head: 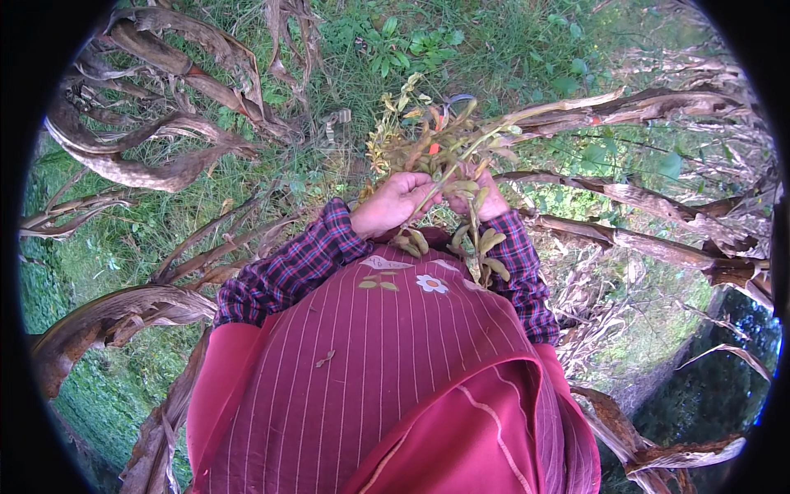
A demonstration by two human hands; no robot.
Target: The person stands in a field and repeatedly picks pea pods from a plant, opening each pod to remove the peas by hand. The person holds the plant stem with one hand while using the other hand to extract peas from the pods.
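Note:
Yellowing bean plants (426, 154) with plump pods, probably soybeans, are bunched just beyond my hands. Between the thumb and fingers of my left hand (395, 200) runs a pale stem (460, 162). Close by on the right, my right hand (484, 194) is closed among the stems, with leaves and pods partly covering its fingers. Pods (490, 244) on a stalk dangle below it, against my sleeve. More pods (412, 241) hang under my left hand, over the apron. An orange-red object (434, 148) shows through the foliage, mostly hidden. Behind it curves a bluish strip (458, 99).
Dry maize stalks (623, 241) lean in from the right. Others with curled leaves (142, 160) stand at the left. Grass and weeds (413, 49) cover the ground ahead. My striped red apron (370, 358) fills the lower middle.

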